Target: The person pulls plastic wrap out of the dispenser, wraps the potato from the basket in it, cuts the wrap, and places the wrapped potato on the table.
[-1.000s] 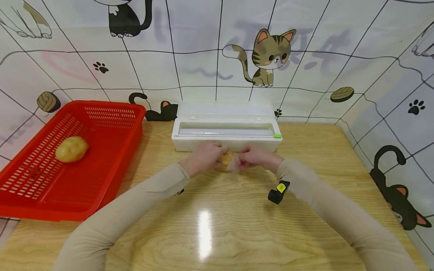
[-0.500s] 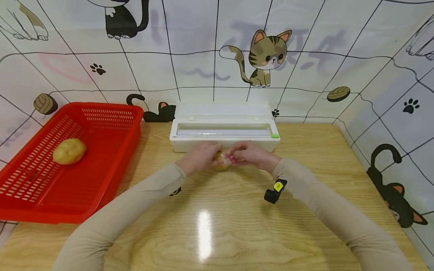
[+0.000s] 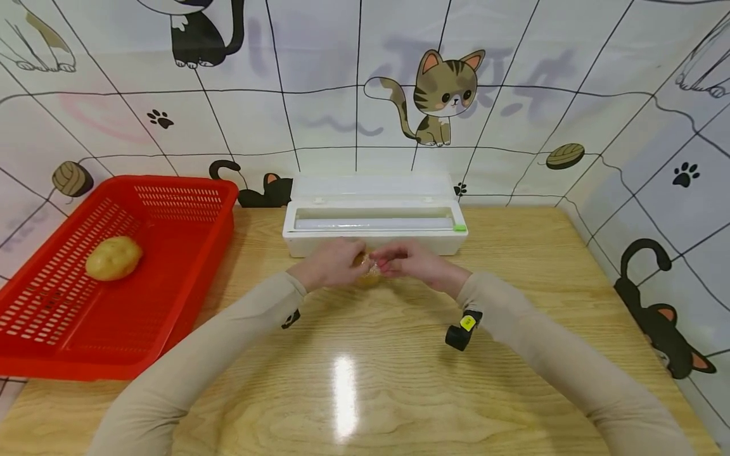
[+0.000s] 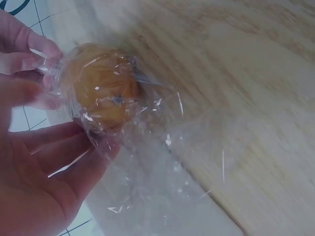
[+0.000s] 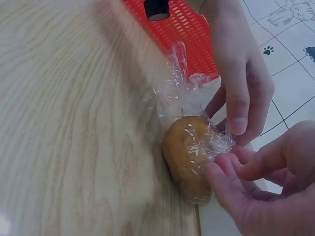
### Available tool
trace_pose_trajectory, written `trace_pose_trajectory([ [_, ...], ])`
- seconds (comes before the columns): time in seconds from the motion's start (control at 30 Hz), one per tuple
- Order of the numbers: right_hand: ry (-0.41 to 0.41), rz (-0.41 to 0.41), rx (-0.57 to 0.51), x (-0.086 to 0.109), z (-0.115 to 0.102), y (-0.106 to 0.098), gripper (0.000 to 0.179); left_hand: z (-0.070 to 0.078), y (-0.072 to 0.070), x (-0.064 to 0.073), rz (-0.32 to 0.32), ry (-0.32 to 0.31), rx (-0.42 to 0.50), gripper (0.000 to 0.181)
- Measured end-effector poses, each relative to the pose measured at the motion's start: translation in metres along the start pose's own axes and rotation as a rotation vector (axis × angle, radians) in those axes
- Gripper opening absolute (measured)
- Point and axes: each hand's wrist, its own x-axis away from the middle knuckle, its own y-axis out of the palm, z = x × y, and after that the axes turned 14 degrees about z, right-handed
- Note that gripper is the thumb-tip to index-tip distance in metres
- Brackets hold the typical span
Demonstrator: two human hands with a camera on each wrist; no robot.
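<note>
A brownish-yellow potato [image 5: 187, 152] in loose, crinkled cling film [image 4: 162, 142] sits low over the table, just in front of a white cling film box [image 3: 373, 244]. My left hand [image 3: 331, 263] holds the potato from the left, its fingers spread along the wrapped side in the left wrist view. From the right, my right hand [image 3: 419, 266] pinches a gathered bit of film against the potato with thumb and fingertips. A loose flap of film sticks out past the potato on the side away from the right hand. In the head view, the hands hide much of the potato.
A red plastic basket [image 3: 219, 253] stands at the left with an unwrapped potato [image 3: 114, 258] in it. The box's lid [image 3: 373, 187] is up, and a film roll [image 3: 373, 223] lies inside. A cat-patterned sheet [image 3: 319, 114] covers the walls behind the wooden table [image 3: 399, 380].
My right hand has moved left toward the left hand, bringing film from the potato's right side over it. The view has shifted slightly; the box and basket stay put.
</note>
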Motion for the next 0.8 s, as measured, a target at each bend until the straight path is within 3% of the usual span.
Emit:
trace_pose_trajectory([
  [0.2, -0.018, -0.026, -0.087, 0.003, 0.005, 0.001, 0.04, -0.007, 0.0, 0.0, 0.001, 0.003, 0.011, 0.011],
  [0.3, -0.058, 0.004, -0.065, 0.004, 0.006, -0.001, 0.034, -0.01, 0.0, -0.001, -0.009, 0.005, 0.005, 0.013],
  [0.37, -0.123, 0.037, 0.003, 0.004, 0.007, -0.003, 0.028, -0.01, 0.0, -0.001, -0.018, 0.009, 0.003, 0.014],
  [0.53, -0.321, 0.061, 0.289, 0.001, 0.01, 0.0, 0.015, -0.011, -0.001, -0.002, -0.037, 0.008, 0.002, 0.013],
  [0.8, -0.526, 0.061, 0.742, 0.002, -0.003, 0.017, 0.011, -0.011, -0.002, -0.004, -0.063, -0.047, 0.063, 0.014],
])
